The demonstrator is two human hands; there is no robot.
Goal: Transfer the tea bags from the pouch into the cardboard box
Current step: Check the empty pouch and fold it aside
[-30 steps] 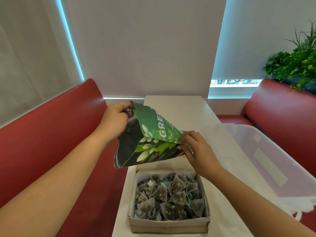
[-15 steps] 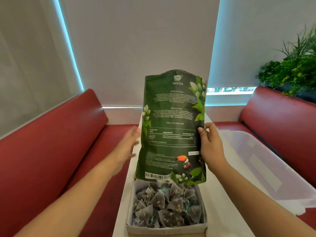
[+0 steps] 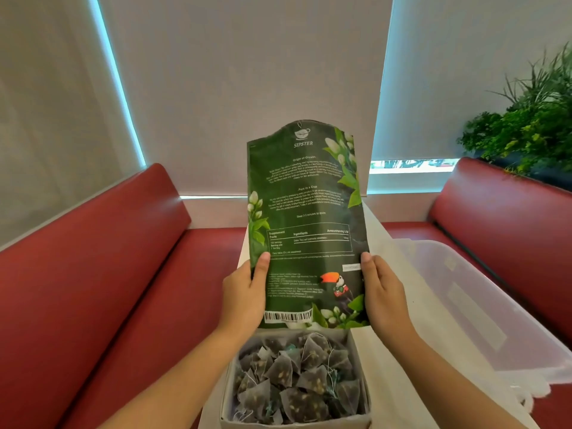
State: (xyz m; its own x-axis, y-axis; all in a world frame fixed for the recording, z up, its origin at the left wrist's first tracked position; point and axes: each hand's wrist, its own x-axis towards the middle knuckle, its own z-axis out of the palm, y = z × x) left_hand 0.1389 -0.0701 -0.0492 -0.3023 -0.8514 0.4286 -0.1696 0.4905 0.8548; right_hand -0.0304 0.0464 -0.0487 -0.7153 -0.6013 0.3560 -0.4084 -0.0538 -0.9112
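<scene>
On the table (image 3: 402, 366) the box (image 3: 294, 424) sits full of tea bags (image 3: 297, 376). We hold the pouch (image 3: 306, 212) upright above it, left hand (image 3: 244, 295) and right hand (image 3: 383, 292) each gripping an edge

The green pouch (image 3: 306, 224), folded and tipped sideways a second ago, now stands upright, printed back facing the camera. The left hand (image 3: 244, 298), off it half a second ago, now grips its left edge; the right hand (image 3: 383, 292) sits lower on the right edge.

White table (image 3: 399, 360) — cardboard box (image 3: 297, 424) on its near end, clear bin (image 3: 470, 305) beside.
</scene>
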